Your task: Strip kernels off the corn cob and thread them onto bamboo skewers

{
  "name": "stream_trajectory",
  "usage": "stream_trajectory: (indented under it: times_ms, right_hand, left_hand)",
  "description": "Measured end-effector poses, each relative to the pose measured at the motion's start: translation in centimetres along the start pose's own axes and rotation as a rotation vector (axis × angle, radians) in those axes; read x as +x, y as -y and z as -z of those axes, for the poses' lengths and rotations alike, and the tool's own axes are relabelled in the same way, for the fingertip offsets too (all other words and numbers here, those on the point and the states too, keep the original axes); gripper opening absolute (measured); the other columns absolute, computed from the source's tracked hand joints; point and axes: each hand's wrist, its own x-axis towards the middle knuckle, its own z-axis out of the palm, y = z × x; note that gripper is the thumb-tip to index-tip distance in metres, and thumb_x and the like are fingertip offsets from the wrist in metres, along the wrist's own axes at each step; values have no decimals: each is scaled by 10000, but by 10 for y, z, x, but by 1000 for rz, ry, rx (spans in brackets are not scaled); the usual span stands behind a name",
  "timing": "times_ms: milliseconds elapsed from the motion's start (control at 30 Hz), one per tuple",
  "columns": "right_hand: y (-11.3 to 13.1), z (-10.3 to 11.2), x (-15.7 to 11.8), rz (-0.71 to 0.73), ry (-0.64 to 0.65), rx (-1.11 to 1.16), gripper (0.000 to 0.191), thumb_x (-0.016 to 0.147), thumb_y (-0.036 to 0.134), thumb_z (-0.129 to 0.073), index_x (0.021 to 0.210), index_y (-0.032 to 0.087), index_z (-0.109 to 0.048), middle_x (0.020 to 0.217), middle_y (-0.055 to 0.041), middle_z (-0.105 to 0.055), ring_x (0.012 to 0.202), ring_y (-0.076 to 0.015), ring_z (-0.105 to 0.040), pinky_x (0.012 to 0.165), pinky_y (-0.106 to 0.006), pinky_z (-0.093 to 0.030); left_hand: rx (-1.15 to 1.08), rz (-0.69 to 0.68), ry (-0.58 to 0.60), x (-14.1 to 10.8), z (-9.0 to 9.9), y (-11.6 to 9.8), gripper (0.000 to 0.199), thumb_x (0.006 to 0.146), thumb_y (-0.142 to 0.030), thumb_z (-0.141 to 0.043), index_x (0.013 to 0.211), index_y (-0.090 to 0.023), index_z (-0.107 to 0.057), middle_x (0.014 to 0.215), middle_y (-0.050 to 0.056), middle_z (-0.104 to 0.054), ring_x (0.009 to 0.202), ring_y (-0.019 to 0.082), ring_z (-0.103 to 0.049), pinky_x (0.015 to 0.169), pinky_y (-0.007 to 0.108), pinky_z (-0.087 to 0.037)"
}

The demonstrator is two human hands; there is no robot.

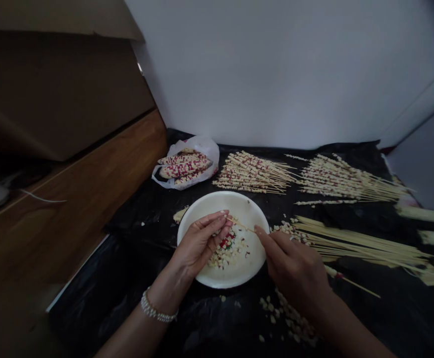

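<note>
A pale wall (269, 74) rises behind a black plastic sheet (90, 288), whose left side borders a brown wood-grained surface (101, 164). On the sheet sits a round white bowl (255, 211). The right hand (295, 263), at the bowl's right rim, pinches a thin stick (244, 226) slanting over the bowl; the left hand (204, 238) pinches its other end. Loose kernels (220, 259) lie in the bowl.
</note>
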Motion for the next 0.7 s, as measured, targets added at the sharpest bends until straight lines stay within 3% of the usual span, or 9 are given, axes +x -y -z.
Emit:
stream_trajectory:
  times_ms: [400,700]
  right_hand:
    - [2,-2,-3,22,8,9,378,863,10,-466,1177,104,-653,759,-37,-657,565,-112,-513,527,-268,-354]
    - [4,-4,-3,3,14,67,353,880,23,-471,1191,82,-628,746,-26,-644,596,-122,-560,524,-272,-369]
  left_hand:
    - [25,-29,19,1,3,2,194,659,-82,-815,840,-89,-745,712,32,-699,574,50,-613,565,117,-529]
    - [-12,-15,20,1,1,8,156,720,-142,-789,860,-102,-734,713,28,-684,633,65,-638,603,123,-541]
